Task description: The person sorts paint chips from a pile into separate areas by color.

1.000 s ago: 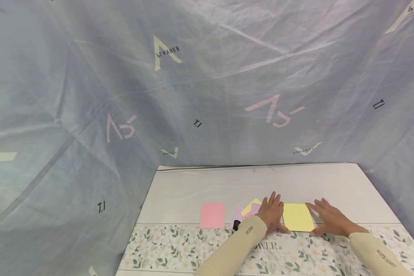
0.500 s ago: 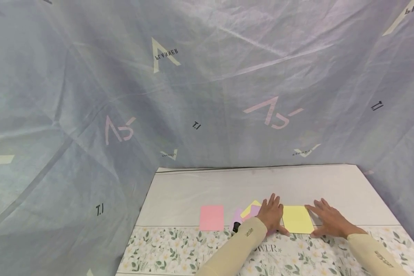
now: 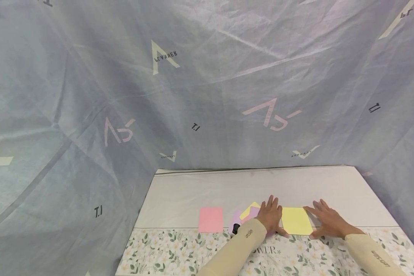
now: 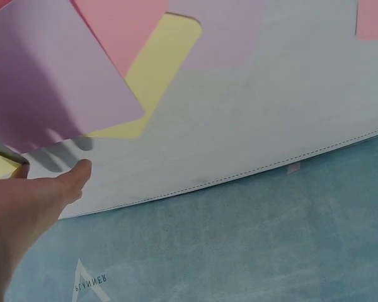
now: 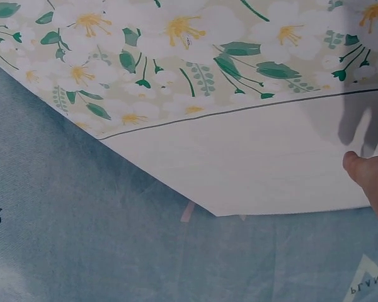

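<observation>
A yellow square sheet (image 3: 296, 221) lies flat on the table between my two hands. My left hand (image 3: 270, 217) is at its left edge, fingers extended and thumb near the lower left corner. On the other side, my right hand (image 3: 331, 221) spreads thumb and forefinger at the sheet's right corners. Beneath and beside my left arm is a loose pile with a purple sheet (image 4: 57, 82), a pink sheet (image 4: 129, 31) and a yellow one (image 4: 160, 78), partly hidden in the head view. In the right wrist view only part of the right hand (image 5: 373, 179) shows.
A separate pink square (image 3: 211, 219) lies left of the pile. The table cover has a white back strip (image 3: 179, 191) and a flowered front band (image 3: 165, 249). Grey-blue printed fabric (image 3: 220, 96) hangs behind and at the sides. A small black object (image 3: 236, 229) sits by the left wrist.
The whole head view shifts slightly downward and left. Both hands and the yellow sheet keep their places relative to each other.
</observation>
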The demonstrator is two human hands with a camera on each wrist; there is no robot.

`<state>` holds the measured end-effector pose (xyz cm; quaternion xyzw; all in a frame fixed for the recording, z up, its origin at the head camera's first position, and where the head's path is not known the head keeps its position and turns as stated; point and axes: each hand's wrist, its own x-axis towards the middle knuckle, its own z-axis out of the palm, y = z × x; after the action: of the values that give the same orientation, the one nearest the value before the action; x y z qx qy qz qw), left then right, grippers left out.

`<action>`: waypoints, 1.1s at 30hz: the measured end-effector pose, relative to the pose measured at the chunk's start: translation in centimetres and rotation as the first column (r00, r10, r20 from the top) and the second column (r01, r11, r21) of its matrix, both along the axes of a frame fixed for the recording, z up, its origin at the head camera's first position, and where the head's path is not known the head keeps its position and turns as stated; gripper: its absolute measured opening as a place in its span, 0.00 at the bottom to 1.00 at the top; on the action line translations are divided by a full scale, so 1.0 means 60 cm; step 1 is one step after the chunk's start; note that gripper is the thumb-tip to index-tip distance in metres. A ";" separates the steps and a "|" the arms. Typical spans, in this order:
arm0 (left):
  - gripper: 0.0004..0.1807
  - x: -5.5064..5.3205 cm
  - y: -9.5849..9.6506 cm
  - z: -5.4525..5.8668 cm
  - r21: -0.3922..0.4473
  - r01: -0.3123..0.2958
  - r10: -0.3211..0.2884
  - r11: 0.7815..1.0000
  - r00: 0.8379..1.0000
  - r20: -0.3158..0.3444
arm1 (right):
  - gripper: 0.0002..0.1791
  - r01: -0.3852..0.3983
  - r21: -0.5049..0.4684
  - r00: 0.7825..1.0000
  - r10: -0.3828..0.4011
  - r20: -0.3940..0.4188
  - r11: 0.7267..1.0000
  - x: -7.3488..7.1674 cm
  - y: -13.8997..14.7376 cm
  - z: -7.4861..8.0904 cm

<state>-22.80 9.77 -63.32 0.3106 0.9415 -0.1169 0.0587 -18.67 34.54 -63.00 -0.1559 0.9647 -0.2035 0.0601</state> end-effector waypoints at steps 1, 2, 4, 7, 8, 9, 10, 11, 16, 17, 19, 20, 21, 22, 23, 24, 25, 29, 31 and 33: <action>0.62 0.000 0.000 -0.001 -0.004 -0.005 0.005 1.000 1.000 0.001 | 0.60 0.000 -0.001 1.000 0.000 0.002 1.000 0.001 0.000 -0.001; 0.62 0.001 0.000 -0.003 -0.007 -0.008 0.008 1.000 1.000 0.001 | 0.60 0.002 -0.002 1.000 -0.002 0.005 1.000 0.001 0.000 -0.002; 0.62 0.001 0.001 -0.007 -0.008 -0.013 0.013 1.000 1.000 -0.003 | 0.60 0.014 0.002 1.000 -0.014 0.016 1.000 0.003 -0.001 -0.003; 0.63 0.003 0.002 -0.011 -0.008 -0.019 0.018 1.000 1.000 -0.009 | 0.61 0.025 0.017 0.999 -0.026 0.030 1.000 0.005 -0.003 -0.003; 0.64 0.003 0.002 -0.012 -0.008 -0.024 0.024 1.000 1.000 -0.006 | 0.61 0.030 0.020 0.999 -0.030 0.035 0.999 0.006 -0.003 -0.003; 0.65 0.004 0.002 -0.013 -0.007 -0.029 0.029 1.000 1.000 -0.002 | 0.61 0.034 0.020 0.999 -0.035 0.038 0.999 0.007 -0.004 -0.002; 0.65 0.005 0.001 -0.013 -0.009 -0.033 0.033 0.999 0.999 0.000 | 0.61 0.034 0.023 0.999 -0.035 0.038 0.999 0.008 -0.003 -0.002; 0.66 0.006 0.000 -0.013 -0.012 -0.035 0.035 0.999 0.999 -0.002 | 0.61 0.034 0.025 0.999 -0.035 0.034 0.999 0.009 -0.003 0.000; 0.66 0.009 -0.014 0.001 0.007 -0.021 0.021 1.000 1.000 -0.017 | 0.60 0.023 0.027 1.000 -0.022 -0.023 0.999 0.018 0.007 0.004; 0.66 0.009 -0.018 0.005 0.016 -0.013 0.013 1.000 1.000 -0.022 | 0.60 0.023 0.025 0.999 -0.022 -0.031 0.999 0.020 0.011 0.004; 0.65 0.009 -0.028 0.012 0.039 -0.005 0.006 0.999 1.000 -0.016 | 0.60 0.024 0.025 0.999 -0.023 -0.046 0.999 0.023 0.019 0.004; 0.65 0.008 -0.033 0.013 0.052 -0.001 0.002 0.999 1.000 -0.013 | 0.60 0.030 0.029 0.999 -0.029 -0.045 0.999 0.024 0.024 0.005; 0.65 0.007 -0.037 0.014 0.059 0.003 -0.002 0.998 1.000 -0.009 | 0.60 0.036 0.031 0.999 -0.035 -0.041 0.999 0.025 0.029 0.005; 0.65 0.006 -0.042 0.015 0.066 0.003 -0.003 0.998 1.000 -0.003 | 0.60 0.040 0.034 0.998 -0.039 -0.038 0.999 0.026 0.033 0.007; 0.65 0.005 -0.047 0.016 0.074 0.000 -0.001 0.997 1.000 0.010 | 0.60 0.047 0.044 0.998 -0.045 -0.036 0.998 0.027 0.038 0.009; 0.65 0.003 -0.052 0.016 0.084 -0.004 0.002 0.996 1.000 0.019 | 0.61 0.057 0.050 0.998 -0.056 -0.025 0.997 0.027 0.042 0.011; 0.65 0.001 -0.058 0.016 0.091 -0.009 0.007 0.996 1.000 0.030 | 0.61 0.068 0.059 0.998 -0.067 -0.010 0.996 0.027 0.046 0.014; 0.65 -0.008 -0.082 0.020 0.122 -0.030 0.024 0.992 0.998 0.052 | 0.61 0.082 0.082 0.997 -0.082 -0.014 0.993 0.027 0.059 0.032; 0.65 -0.014 -0.097 0.023 0.137 -0.038 0.030 0.990 0.998 0.059 | 0.60 0.080 0.097 0.996 -0.077 -0.040 0.992 0.027 0.062 0.044; 0.66 -0.019 -0.112 0.027 0.157 -0.048 0.037 0.986 0.997 0.071 | 0.58 0.082 0.098 0.995 -0.076 -0.069 0.992 0.027 0.061 0.057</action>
<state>-23.96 3.06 -61.68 0.2978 0.9517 -0.0298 0.0685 -17.07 38.23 -59.60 -0.1210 0.9805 -0.1519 0.0284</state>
